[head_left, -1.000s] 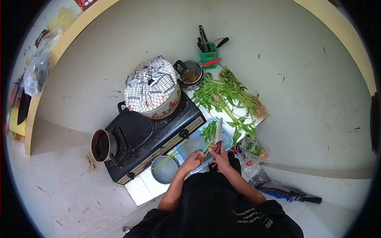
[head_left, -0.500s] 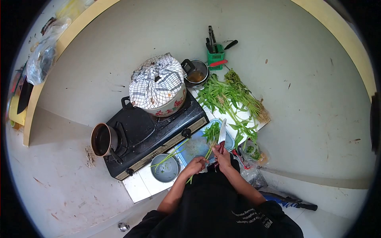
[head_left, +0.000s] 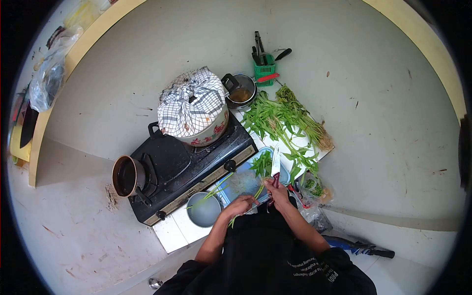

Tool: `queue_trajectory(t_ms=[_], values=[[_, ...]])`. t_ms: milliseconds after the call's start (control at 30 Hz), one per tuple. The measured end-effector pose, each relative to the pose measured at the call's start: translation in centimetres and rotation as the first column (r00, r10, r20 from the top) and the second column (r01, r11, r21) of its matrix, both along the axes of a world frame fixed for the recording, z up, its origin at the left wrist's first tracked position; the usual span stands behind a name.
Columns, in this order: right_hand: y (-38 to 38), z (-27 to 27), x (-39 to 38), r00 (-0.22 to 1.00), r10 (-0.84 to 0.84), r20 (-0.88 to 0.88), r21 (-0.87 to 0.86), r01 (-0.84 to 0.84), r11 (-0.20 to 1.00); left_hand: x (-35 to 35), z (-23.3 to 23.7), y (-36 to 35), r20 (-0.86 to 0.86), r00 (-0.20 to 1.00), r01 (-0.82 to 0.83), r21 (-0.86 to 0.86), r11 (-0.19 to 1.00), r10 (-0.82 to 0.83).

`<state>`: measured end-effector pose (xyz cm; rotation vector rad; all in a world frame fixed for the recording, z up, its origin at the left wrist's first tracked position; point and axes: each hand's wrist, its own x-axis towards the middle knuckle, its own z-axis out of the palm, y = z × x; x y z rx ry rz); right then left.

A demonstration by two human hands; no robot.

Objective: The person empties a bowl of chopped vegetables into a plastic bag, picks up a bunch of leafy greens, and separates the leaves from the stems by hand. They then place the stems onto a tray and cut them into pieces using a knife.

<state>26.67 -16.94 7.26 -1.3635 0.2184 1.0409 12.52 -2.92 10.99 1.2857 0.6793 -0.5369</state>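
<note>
My left hand (head_left: 240, 204) is closed around thin green stems, whose cut ends hang below the fingers. The leafy tops (head_left: 263, 163) of these water spinach stems rest over a light-blue tray (head_left: 227, 193). Close beside it, my right hand (head_left: 278, 192) grips a knife (head_left: 276, 164) by its dark red handle, blade pointing away from me. The thumb of that hand is right at the stems. A grey metal bowl (head_left: 204, 210) stands left of my left hand, with a few long stems (head_left: 216, 189) lying across its rim.
A large heap of leafy greens (head_left: 275, 118) lies beyond the tray. On the black gas stove (head_left: 196, 169) stand a cloth-covered pot (head_left: 194, 105) and a small brown saucepan (head_left: 126, 175). Behind are a strainer pan (head_left: 241, 93) and a green utensil basket (head_left: 264, 71). Plastic bags (head_left: 317, 216) lie at right.
My left hand and the stems in it have shifted slightly; both hands keep their hold. The view has moved a little.
</note>
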Motion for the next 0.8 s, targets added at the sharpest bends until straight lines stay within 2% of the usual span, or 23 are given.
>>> queue_trajectory(t_ms=[100,200,300,400,500,533,633,700,733,800], values=[[0.2,0.3,0.0,1.0,0.009,0.0,-0.031,-0.009,0.999,0.2,0.5,0.1,0.006,0.999,0.038,-0.003,0.999,-0.038],[0.2,0.3,-0.4,1.0,0.005,-0.01,-0.012,-0.005,1.0,0.1,-1.1,-0.6,0.049,0.996,-0.075,-0.011,0.997,0.075],[0.5,0.5,-0.8,1.0,0.022,-0.006,-0.027,-0.023,0.999,0.4,-1.1,-1.0,0.115,0.985,-0.134,0.05,0.99,0.128],[0.7,0.9,-1.3,0.999,0.043,0.009,-0.015,-0.043,0.999,0.9,-0.7,-0.6,0.141,0.981,-0.137,0.002,0.991,0.136],[0.8,0.7,-1.6,0.995,0.062,0.075,-0.001,-0.062,0.998,1.1,-1.9,-1.3,0.266,0.964,-0.128,0.37,0.92,0.027],[0.7,0.4,-1.6,0.992,0.068,0.105,-0.002,-0.068,0.998,0.9,-2.7,-1.3,0.278,0.96,-0.139,0.423,0.896,0.018],[0.6,-1.1,-1.9,0.925,0.053,0.375,-0.093,-0.02,0.996,0.7,-5.2,-1.4,0.33,0.944,-0.211,0.56,0.801,0.018],[-0.2,-1.5,-1.3,0.833,0.19,0.52,-0.241,-0.071,0.968,0.8,-6.0,-1.7,0.385,0.921,-0.312,0.626,0.715,0.064],[-0.6,-1.4,-0.9,0.773,0.262,0.578,-0.316,-0.084,0.945,0.9,-5.9,-1.7,0.369,0.927,-0.31,0.661,0.684,0.064],[-1.2,-1.6,-0.8,0.716,0.26,0.648,-0.285,-0.088,0.954,1.2,-5.8,-2.0,0.334,0.94,-0.3,0.724,0.621,0.065]])
